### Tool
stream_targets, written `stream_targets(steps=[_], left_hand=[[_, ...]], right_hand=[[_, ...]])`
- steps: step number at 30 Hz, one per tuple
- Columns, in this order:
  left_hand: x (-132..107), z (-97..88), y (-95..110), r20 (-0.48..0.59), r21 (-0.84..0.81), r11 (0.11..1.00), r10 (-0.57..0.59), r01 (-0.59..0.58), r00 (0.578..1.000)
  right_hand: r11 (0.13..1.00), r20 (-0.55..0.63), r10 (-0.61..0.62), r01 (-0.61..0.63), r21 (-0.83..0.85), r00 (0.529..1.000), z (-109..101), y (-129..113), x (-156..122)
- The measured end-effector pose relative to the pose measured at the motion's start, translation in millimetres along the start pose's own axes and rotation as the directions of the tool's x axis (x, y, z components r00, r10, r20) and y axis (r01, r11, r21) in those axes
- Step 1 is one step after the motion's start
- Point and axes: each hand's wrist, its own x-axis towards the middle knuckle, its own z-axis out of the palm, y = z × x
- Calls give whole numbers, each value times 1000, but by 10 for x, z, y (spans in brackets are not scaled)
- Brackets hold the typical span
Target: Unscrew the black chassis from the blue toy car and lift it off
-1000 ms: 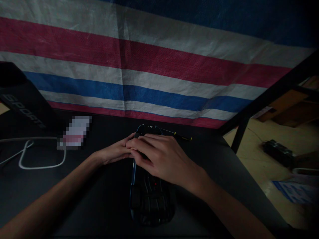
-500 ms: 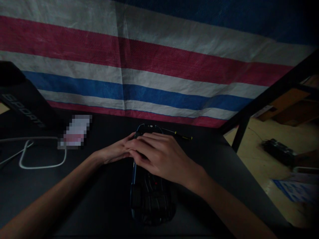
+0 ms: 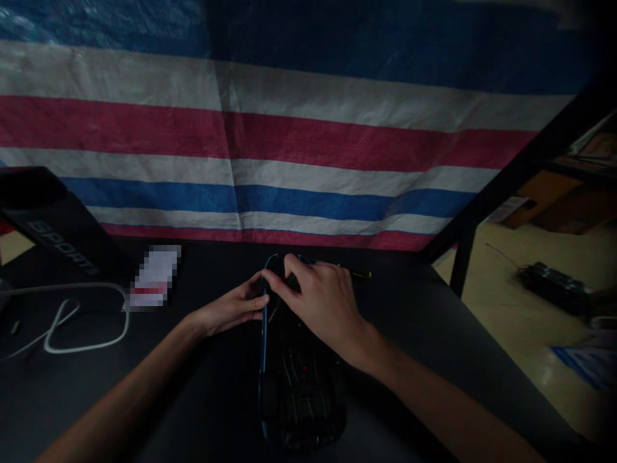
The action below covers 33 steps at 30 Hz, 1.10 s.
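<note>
A toy car (image 3: 301, 392) lies upside down on the dark table, its black underside and wheels facing up and a blue body edge showing along its left side. My left hand (image 3: 234, 308) grips the left edge near the car's far end, with the thumb on top. Across that same end lies my right hand (image 3: 321, 299), its fingers bent and closed on the car, thumb close to the left edge. What lies under the right fingers is hidden. Just beyond the right hand rests a screwdriver (image 3: 361, 274) with a black and yellow handle, partly covered by the hand.
A white cable (image 3: 87, 348) loops on the table (image 3: 159, 411) at left, near a blurred-out flat item (image 3: 157, 273). A dark box marked SPORT (image 3: 58, 238) stands at far left. Striped sheeting (image 3: 308, 145) hangs behind. Past the right edge, a black object (image 3: 554, 287) lies on the floor.
My hands have moved slightly apart: the right fingers no longer cover the left hand and now bend over the car's far end. The whole view has shifted, showing more sheeting.
</note>
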Motion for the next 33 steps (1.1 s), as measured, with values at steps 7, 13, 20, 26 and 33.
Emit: stream_targets(steps=[7,13,20,26,33], left_hand=[[-19,-113,-48,-45,51,999,17,-15,999],[-16,-110,-13,-67,70,998,3,2,998],[17,-60,67,30,158,978,135,-138,990],[18,-51,113,-6,251,956,158,-151,987],[78,-97,73,-118,180,977,137,-115,983]], right_hand=[[987,68,160,-159,-27,985,22,-37,92],[915,200,227,-279,292,953,86,152,202],[906,493,237,-373,199,837,71,1019,-209],[927,591,305,-375,-4,747,324,1085,-550],[927,467,364,-364,-94,806,471,943,-537]])
